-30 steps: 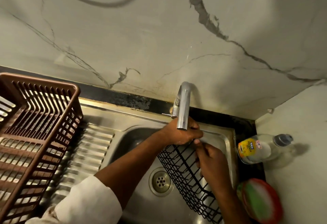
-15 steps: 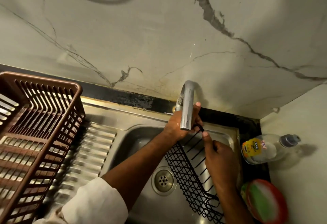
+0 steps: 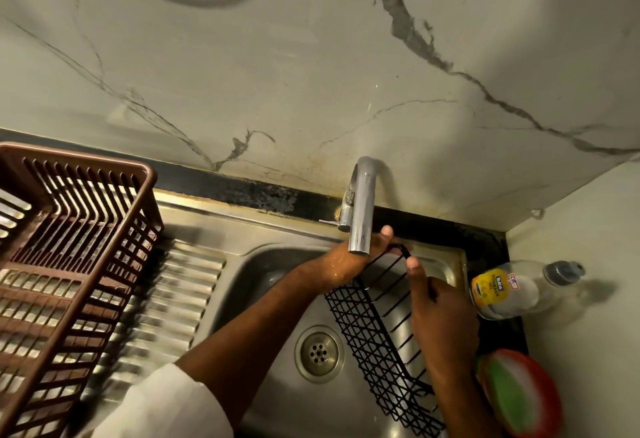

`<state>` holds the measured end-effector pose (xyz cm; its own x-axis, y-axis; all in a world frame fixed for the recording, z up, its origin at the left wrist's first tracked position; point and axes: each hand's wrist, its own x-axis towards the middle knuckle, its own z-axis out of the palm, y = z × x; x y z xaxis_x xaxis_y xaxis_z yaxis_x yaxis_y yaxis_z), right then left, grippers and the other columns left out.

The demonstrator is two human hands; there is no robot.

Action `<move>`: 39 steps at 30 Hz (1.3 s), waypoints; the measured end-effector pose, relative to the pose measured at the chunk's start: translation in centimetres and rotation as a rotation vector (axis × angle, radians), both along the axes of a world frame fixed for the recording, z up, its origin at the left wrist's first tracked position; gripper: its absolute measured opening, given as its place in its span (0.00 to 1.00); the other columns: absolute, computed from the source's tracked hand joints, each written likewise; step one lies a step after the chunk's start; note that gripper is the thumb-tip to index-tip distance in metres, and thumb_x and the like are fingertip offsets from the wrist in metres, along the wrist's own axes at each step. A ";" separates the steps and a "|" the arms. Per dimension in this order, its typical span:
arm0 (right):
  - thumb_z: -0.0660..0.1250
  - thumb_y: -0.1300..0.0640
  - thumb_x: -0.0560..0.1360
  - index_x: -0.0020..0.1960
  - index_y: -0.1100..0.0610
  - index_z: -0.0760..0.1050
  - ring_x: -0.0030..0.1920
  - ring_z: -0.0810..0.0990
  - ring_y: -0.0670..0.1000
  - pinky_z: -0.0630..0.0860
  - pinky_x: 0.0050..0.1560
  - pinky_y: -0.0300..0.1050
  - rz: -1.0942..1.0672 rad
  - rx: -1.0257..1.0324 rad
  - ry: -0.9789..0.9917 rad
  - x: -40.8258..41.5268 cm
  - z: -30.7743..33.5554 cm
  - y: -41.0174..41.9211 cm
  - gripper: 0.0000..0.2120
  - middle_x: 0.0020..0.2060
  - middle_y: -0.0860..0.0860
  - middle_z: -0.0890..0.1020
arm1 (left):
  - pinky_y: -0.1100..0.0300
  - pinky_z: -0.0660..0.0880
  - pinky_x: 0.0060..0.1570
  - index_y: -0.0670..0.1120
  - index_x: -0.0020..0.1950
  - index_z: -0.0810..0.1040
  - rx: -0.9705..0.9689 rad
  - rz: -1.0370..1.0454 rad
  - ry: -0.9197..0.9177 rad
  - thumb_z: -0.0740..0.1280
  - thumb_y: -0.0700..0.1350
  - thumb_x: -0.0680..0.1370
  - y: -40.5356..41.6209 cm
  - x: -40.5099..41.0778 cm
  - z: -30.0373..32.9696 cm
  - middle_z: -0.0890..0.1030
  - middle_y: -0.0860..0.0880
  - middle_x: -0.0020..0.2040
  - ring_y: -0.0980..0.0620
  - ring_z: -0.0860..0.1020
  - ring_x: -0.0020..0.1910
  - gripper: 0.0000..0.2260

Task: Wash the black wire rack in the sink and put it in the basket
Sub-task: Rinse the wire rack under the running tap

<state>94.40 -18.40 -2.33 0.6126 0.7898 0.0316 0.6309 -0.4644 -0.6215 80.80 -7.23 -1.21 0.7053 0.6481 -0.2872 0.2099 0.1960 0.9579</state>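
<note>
A marble-veined wall (image 3: 311,74) backs one steel sink (image 3: 263,299) with one tap (image 3: 362,209). One black wire rack (image 3: 377,340) leans in the basin at the drain's (image 3: 319,353) three o'clock. Two hands clutch its top rim: left hand (image 3: 349,261) beneath the spout, right hand (image 3: 440,313) beside it. One brown basket (image 3: 69,264) sits at nine o'clock; one bottle (image 3: 512,290) at three.

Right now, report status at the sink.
Left hand under tap, gripping black wire rack top. Right hand gripping its rim. Rack in sink; basket waiting, nothing in the way.
</note>
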 end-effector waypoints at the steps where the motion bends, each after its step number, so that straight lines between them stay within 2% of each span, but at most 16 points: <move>1: 0.52 0.29 0.75 0.28 0.57 0.71 0.27 0.73 0.51 0.73 0.33 0.46 -0.001 -0.010 0.010 -0.1 0.0 0.0 0.34 0.23 0.51 0.74 | 0.56 0.67 0.74 0.53 0.74 0.74 0.026 -0.033 -0.010 0.52 0.57 0.86 -0.2 0.2 0.2 0.72 0.49 0.75 0.52 0.67 0.76 0.21; 4: 0.53 0.31 0.75 0.28 0.56 0.70 0.26 0.72 0.49 0.68 0.32 0.42 0.000 -0.002 0.049 -0.8 0.5 -0.1 0.32 0.23 0.50 0.73 | 0.56 0.63 0.74 0.53 0.77 0.71 0.049 -0.079 0.018 0.51 0.55 0.87 -0.1 0.3 0.0 0.68 0.49 0.78 0.54 0.64 0.77 0.21; 6: 0.55 0.32 0.75 0.26 0.54 0.67 0.24 0.70 0.47 0.64 0.30 0.40 0.013 0.021 0.019 -1.1 0.8 -0.3 0.30 0.22 0.48 0.71 | 0.51 0.60 0.76 0.53 0.78 0.69 0.057 -0.093 0.025 0.50 0.59 0.86 0.1 -0.1 -1.2 0.68 0.49 0.79 0.52 0.63 0.79 0.23; 9: 0.56 0.32 0.75 0.25 0.53 0.65 0.24 0.69 0.48 0.62 0.28 0.39 0.018 0.014 0.040 -1.4 1.1 -0.6 0.30 0.20 0.48 0.70 | 0.44 0.63 0.77 0.54 0.76 0.71 0.054 -0.057 0.072 0.53 0.65 0.83 0.2 -1.6 -3.2 0.71 0.51 0.76 0.53 0.67 0.76 0.26; 11: 0.56 0.31 0.75 0.24 0.53 0.66 0.24 0.71 0.48 0.62 0.29 0.39 -0.006 -0.001 0.055 -1.5 0.9 -0.9 0.31 0.20 0.48 0.70 | 0.44 0.65 0.77 0.55 0.76 0.71 -0.010 -0.035 0.130 0.54 0.62 0.84 0.2 -2.1 -4.5 0.72 0.51 0.74 0.53 0.69 0.73 0.24; 13: 0.56 0.32 0.75 0.24 0.53 0.67 0.24 0.71 0.47 0.62 0.29 0.39 -0.023 0.000 0.054 -1.5 0.8 -1.2 0.30 0.20 0.48 0.70 | 0.48 0.63 0.77 0.57 0.76 0.72 -0.012 -0.050 0.160 0.54 0.62 0.84 0.1 -2.0 -4.4 0.71 0.50 0.76 0.52 0.68 0.75 0.22; 16: 0.54 0.33 0.77 0.29 0.53 0.72 0.25 0.70 0.45 0.62 0.29 0.38 -0.029 -0.026 0.030 -1.8 0.3 -1.3 0.29 0.21 0.46 0.71 | 0.48 0.63 0.76 0.64 0.74 0.72 0.003 -0.125 0.124 0.53 0.67 0.82 -0.5 -1.1 -2.6 0.70 0.50 0.76 0.51 0.66 0.77 0.23; 18: 0.51 0.32 0.77 0.37 0.50 0.77 0.26 0.67 0.41 0.58 0.29 0.35 0.002 -0.134 -0.080 -2.0 -0.7 -1.4 0.27 0.25 0.43 0.70 | 0.53 0.68 0.72 0.58 0.73 0.73 0.005 -0.153 0.104 0.54 0.59 0.85 -1.2 -0.3 -1.0 0.74 0.52 0.70 0.56 0.71 0.71 0.19; 19: 0.48 0.31 0.76 0.42 0.51 0.80 0.27 0.66 0.41 0.56 0.30 0.35 0.008 -0.186 -0.108 -2.1 -1.0 -1.4 0.30 0.27 0.43 0.71 | 0.55 0.70 0.70 0.56 0.72 0.73 0.010 -0.156 0.092 0.54 0.53 0.86 -1.6 0.4 -0.4 0.75 0.54 0.67 0.57 0.73 0.68 0.16; 21: 0.46 0.32 0.75 0.45 0.53 0.82 0.28 0.67 0.44 0.56 0.31 0.34 -0.007 -0.186 -0.087 -2.1 -1.5 -1.3 0.33 0.29 0.44 0.71 | 0.53 0.71 0.70 0.54 0.74 0.72 0.104 -0.114 0.059 0.53 0.51 0.87 -2.1 1.1 -0.3 0.74 0.51 0.68 0.53 0.71 0.69 0.17; 25: 0.55 0.34 0.78 0.33 0.53 0.76 0.26 0.67 0.42 0.59 0.29 0.35 -0.002 -0.103 -0.042 -1.7 -0.6 -1.5 0.28 0.23 0.44 0.70 | 0.52 0.68 0.73 0.60 0.73 0.73 0.099 -0.139 0.100 0.52 0.64 0.83 -1.0 0.2 -2.4 0.74 0.53 0.72 0.54 0.72 0.71 0.22; 27: 0.56 0.34 0.78 0.28 0.54 0.73 0.25 0.72 0.46 0.65 0.30 0.37 0.017 -0.058 0.018 -1.4 -0.3 -1.8 0.30 0.21 0.48 0.72 | 0.49 0.67 0.74 0.61 0.70 0.76 0.054 -0.120 0.124 0.52 0.70 0.81 -0.4 -0.7 -4.1 0.76 0.51 0.72 0.53 0.72 0.72 0.25; 30: 0.56 0.33 0.76 0.24 0.54 0.68 0.25 0.74 0.51 0.67 0.32 0.42 0.007 -0.036 0.091 -1.0 0.1 -2.3 0.31 0.19 0.50 0.71 | 0.51 0.70 0.71 0.54 0.71 0.77 -0.029 -0.031 0.189 0.56 0.65 0.83 0.5 -1.8 -6.7 0.78 0.50 0.69 0.54 0.75 0.68 0.24; 33: 0.58 0.33 0.76 0.21 0.54 0.64 0.24 0.72 0.53 0.67 0.32 0.44 -0.013 -0.002 0.154 -1.0 0.6 -2.6 0.33 0.17 0.49 0.68 | 0.59 0.72 0.64 0.51 0.72 0.76 -0.069 -0.007 0.217 0.57 0.62 0.84 1.0 -2.3 -6.9 0.78 0.50 0.69 0.56 0.76 0.64 0.23; 36: 0.59 0.34 0.75 0.20 0.53 0.61 0.23 0.68 0.52 0.65 0.31 0.45 -0.035 0.038 0.155 -1.0 0.8 -2.9 0.33 0.15 0.48 0.64 | 0.59 0.73 0.66 0.47 0.68 0.78 -0.124 0.036 0.183 0.59 0.59 0.84 1.2 -2.3 -6.6 0.81 0.49 0.62 0.56 0.78 0.60 0.21; 39: 0.58 0.34 0.76 0.21 0.52 0.63 0.23 0.68 0.51 0.65 0.31 0.44 -0.063 0.058 0.135 -1.3 0.7 -2.5 0.32 0.17 0.47 0.66 | 0.57 0.74 0.65 0.49 0.74 0.73 -0.068 0.009 0.184 0.59 0.65 0.81 1.2 -1.6 -6.1 0.78 0.48 0.67 0.53 0.77 0.64 0.28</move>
<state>93.09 -20.94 -1.66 0.6627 0.7488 -0.0100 0.5106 -0.4616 -0.7254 79.15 -6.06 -7.35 0.6314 0.6287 -0.4539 0.3782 0.2613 0.8881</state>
